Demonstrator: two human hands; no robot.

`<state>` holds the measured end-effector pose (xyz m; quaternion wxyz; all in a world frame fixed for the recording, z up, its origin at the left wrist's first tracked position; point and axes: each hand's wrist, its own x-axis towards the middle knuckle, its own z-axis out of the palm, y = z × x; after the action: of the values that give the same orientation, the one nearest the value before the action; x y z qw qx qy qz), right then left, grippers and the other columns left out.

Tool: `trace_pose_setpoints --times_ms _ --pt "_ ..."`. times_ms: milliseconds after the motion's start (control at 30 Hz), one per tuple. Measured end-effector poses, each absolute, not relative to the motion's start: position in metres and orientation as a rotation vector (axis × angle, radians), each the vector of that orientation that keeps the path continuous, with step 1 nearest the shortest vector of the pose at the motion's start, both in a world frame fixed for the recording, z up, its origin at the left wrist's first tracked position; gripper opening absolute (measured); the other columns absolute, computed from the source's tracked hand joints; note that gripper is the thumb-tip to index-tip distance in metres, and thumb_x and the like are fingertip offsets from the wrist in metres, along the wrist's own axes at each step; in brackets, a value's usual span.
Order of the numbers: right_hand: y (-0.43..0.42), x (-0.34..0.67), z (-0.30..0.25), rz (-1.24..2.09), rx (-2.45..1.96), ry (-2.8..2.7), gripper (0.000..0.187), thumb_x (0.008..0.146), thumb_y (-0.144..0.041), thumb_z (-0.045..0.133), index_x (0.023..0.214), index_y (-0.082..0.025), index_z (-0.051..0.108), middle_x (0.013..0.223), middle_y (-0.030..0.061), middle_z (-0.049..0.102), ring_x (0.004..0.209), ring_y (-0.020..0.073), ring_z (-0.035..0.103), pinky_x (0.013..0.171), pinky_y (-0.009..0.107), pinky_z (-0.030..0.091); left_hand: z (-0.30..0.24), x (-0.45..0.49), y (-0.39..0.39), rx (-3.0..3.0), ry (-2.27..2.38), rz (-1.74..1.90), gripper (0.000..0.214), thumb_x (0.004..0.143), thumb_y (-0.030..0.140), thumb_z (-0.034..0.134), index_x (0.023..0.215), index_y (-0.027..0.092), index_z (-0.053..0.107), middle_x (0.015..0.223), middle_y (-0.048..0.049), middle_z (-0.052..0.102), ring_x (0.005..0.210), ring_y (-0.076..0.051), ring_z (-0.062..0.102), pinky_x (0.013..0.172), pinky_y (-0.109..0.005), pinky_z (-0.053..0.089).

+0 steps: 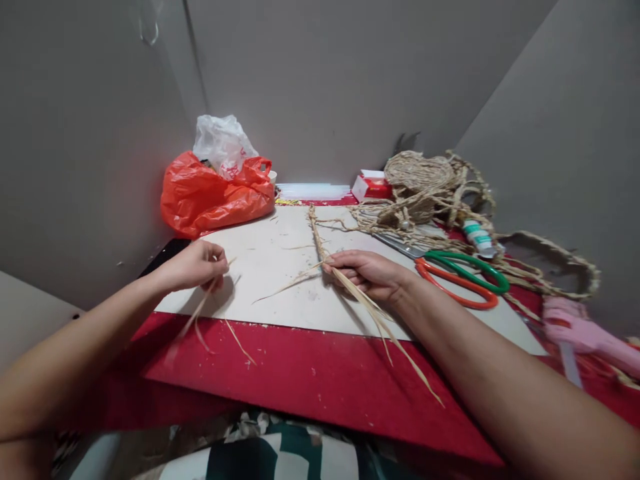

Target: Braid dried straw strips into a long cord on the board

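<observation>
A partly braided cord of straw-coloured fibre [317, 233] runs toward me over the white board [260, 293]. My right hand [367, 272] pinches the cord where the braid ends, and loose strands [383, 317] fan out below it toward the red cloth. To the left, my left hand [200, 265] is closed on a few thin fibre strands [197, 317], which dangle from its fingers over the board's front edge. One thin strand sticks out leftward from beside my right fingertips. Right of that hand lie scissors [463, 277] with green and orange handles.
An orange plastic bag [215, 197] stands at the back left. A heap of twisted straw rope [425, 180] fills the back right, near a red-and-white box [371, 185] and a white-and-green bottle [479, 238]. A pink glue gun [575, 327] lies at the right. Red cloth [300, 363] covers the table.
</observation>
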<state>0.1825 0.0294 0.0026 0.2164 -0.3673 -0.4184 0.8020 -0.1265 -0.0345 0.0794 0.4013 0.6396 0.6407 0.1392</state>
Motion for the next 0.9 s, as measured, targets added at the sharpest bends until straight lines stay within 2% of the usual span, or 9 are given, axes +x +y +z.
trace_pose_setpoints --times_ms 200,467,633,767,900 --pt "0.028 0.183 0.004 2.24 -1.019 -1.17 0.012 0.074 -0.018 0.058 0.066 -0.012 0.051 0.05 -0.0097 0.015 0.042 0.0018 0.005 0.031 0.011 0.009 0.075 -0.122 -0.068 2.006 1.887 -0.083 0.017 0.069 0.024 0.047 0.054 0.017 0.054 0.048 -0.0014 0.055 0.047 -0.013 0.048 0.051 -0.026 0.031" --pt "0.026 0.182 0.008 2.219 -1.01 -1.18 0.012 0.075 -0.016 0.056 0.066 -0.012 0.051 0.049 -0.0094 0.015 0.044 0.0024 0.005 0.032 0.012 0.008 0.044 -0.137 -0.066 2.189 1.959 -0.139 0.029 0.077 0.037 0.046 0.059 0.018 0.059 0.06 -0.0062 0.061 0.051 -0.014 0.046 0.052 -0.027 0.026" --pt "0.023 0.18 0.012 2.196 -1.011 -1.199 0.011 0.076 -0.015 0.056 0.066 -0.012 0.052 0.049 -0.0096 0.015 0.044 0.0025 0.004 0.032 0.012 0.007 0.047 -0.128 -0.067 2.29 1.95 -0.179 0.023 0.076 0.031 0.046 0.064 0.019 0.061 0.063 -0.0064 0.062 0.053 -0.014 0.047 0.054 -0.027 0.026" --pt "0.024 0.181 0.011 2.197 -1.019 -1.187 0.012 0.077 -0.014 0.054 0.065 -0.011 0.052 0.049 -0.0095 0.015 0.044 0.0021 0.005 0.032 0.011 0.008 0.047 -0.123 -0.064 2.307 1.975 -0.118 0.021 0.076 0.027 0.046 0.068 0.018 0.063 0.067 -0.0062 0.063 0.057 -0.014 0.049 0.057 -0.026 0.029" --pt "0.025 0.182 0.01 2.209 -1.012 -1.191 0.011 0.077 -0.014 0.053 0.066 -0.011 0.052 0.049 -0.0097 0.015 0.043 0.0023 0.005 0.031 0.011 0.009 0.045 -0.119 -0.059 2.151 1.779 0.226 0.02 0.079 0.031 0.047 0.076 0.017 0.061 0.069 -0.0039 0.063 0.064 -0.014 0.052 0.062 -0.026 0.036"
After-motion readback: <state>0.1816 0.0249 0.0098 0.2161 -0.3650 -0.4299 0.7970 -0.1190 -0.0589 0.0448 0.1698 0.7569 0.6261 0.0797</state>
